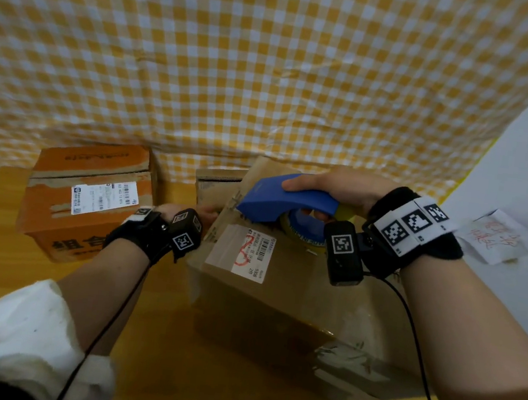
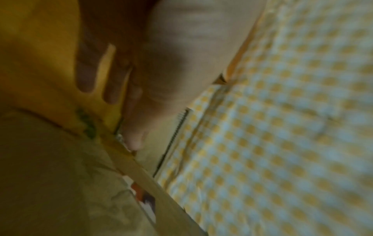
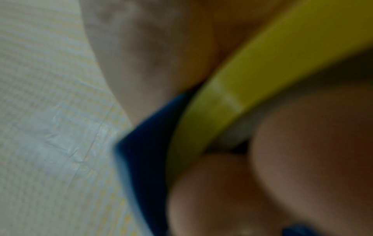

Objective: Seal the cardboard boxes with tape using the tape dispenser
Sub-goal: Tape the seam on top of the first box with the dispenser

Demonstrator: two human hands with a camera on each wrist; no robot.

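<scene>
A brown cardboard box with a white shipping label stands on the wooden table, right of centre. My right hand grips the blue tape dispenser, which rests on the box's top towards its far end. The yellowish tape roll sits in the dispenser. In the right wrist view my fingers curl round the blue body and the yellow roll. My left hand rests on the box's upper left edge. Its fingers lie straight along the box, and the thumb lies near the top edge.
An orange printed box stands to the left, and another brown box sits behind the one I hold. A yellow checked cloth hangs behind. A handwritten paper note lies at the right. The table's front edge is close to me.
</scene>
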